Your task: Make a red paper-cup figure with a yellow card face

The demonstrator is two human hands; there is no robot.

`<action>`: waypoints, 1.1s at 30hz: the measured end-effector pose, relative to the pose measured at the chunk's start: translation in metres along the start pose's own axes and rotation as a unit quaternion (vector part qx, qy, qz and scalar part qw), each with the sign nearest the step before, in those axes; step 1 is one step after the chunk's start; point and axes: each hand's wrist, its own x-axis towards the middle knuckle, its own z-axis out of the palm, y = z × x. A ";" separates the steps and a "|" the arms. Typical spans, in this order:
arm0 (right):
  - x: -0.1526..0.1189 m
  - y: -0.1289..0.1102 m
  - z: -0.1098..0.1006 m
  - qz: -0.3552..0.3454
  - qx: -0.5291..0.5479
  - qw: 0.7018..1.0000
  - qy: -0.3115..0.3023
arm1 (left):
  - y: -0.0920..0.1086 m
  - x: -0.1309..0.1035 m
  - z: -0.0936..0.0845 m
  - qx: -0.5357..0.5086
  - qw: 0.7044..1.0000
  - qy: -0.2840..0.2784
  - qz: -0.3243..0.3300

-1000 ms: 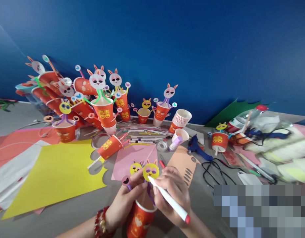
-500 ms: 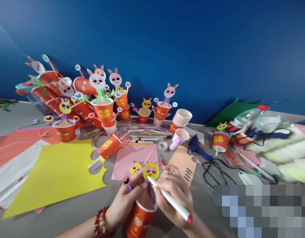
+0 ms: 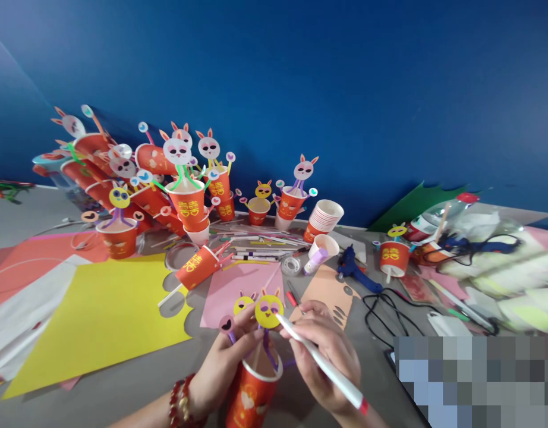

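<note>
At the bottom centre, my left hand (image 3: pixel 224 359) is closed around the rim side of a red paper cup (image 3: pixel 251 398), its fingers reaching behind a yellow bunny face (image 3: pixel 269 310). Purple stems (image 3: pixel 269 351) rise from the cup to this face, and a small pink disc (image 3: pixel 226 324) stands on another stem by my left hand. A second yellow bunny face (image 3: pixel 242 304) shows partly behind my fingers. My right hand (image 3: pixel 325 356) grips a white marker (image 3: pixel 323 365) with a red end. Its tip is at the right edge of the front face; contact is unclear.
Finished-looking bunny cups (image 3: pixel 185 202) crowd the back left. Yellow paper (image 3: pixel 109 321) and pink paper (image 3: pixel 242 288) lie left and ahead. A cup stack (image 3: pixel 325 220), a glue stick (image 3: pixel 316 261) and a blue glue gun (image 3: pixel 356 270) with black cord are beyond my right hand.
My right hand and the marker have moved right, taking the tip from the face's mouth area to its right edge. My left hand keeps its hold. The view has shifted slightly.
</note>
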 end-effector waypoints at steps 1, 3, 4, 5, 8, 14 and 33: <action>0.000 0.003 -0.003 0.003 0.004 1.000 0.006 | 0.000 0.001 -0.001 -0.007 1.000 0.009 -0.009; 0.001 0.011 -0.008 0.016 0.001 1.000 0.017 | 0.001 0.002 -0.001 -0.022 0.999 0.023 -0.021; 0.003 0.015 -0.011 0.025 -0.006 0.999 0.022 | 0.003 0.003 -0.001 -0.028 0.999 0.027 -0.023; 0.005 0.020 -0.014 0.034 -0.018 0.999 0.025 | 0.004 0.004 -0.002 -0.036 0.999 0.031 -0.021; 0.012 0.030 -0.025 0.054 -0.068 0.996 -0.012 | 0.009 0.007 -0.004 -0.052 0.998 0.043 -0.020; -0.001 0.037 -0.052 0.107 -0.179 0.967 -0.144 | 0.009 0.016 -0.013 -0.051 0.997 0.052 0.018; -0.042 0.049 -0.044 0.142 -0.188 0.908 -0.347 | -0.008 0.010 -0.014 -0.028 0.999 0.036 -0.003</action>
